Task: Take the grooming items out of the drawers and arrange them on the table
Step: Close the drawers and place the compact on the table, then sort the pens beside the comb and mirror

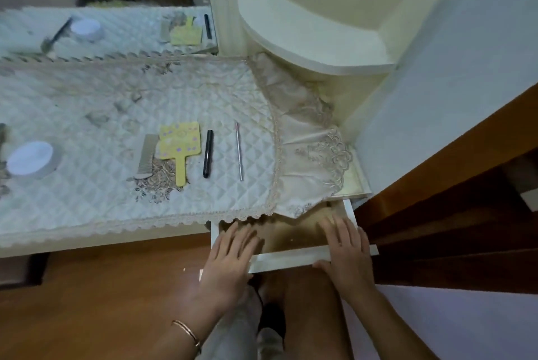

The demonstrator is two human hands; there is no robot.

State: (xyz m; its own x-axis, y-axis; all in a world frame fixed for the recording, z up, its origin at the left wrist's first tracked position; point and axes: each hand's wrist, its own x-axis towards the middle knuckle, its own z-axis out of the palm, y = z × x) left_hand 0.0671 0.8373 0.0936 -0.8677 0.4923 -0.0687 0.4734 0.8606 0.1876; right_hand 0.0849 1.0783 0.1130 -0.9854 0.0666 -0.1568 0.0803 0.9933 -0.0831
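Note:
A white drawer (291,256) stands pulled out under the table's right end; its brown floor looks bare. My left hand (230,260) lies flat over the drawer's front left corner, fingers apart. My right hand (348,254) rests on the front panel's right part, fingers over the rim, thumb on the front. On the quilted cloth (87,185) lie a silver comb (144,155), a yellow hand mirror (180,147), a black tube (208,152) and a thin metal stick (239,151), side by side. A round white jar (30,159) sits at the left.
A mirror (102,27) behind the table reflects the items. A cream curved shelf (311,36) rises at the right end, with a lace flap (308,161) hanging over the drawer. Brown wooden furniture (451,208) stands to the right. My legs are below the drawer.

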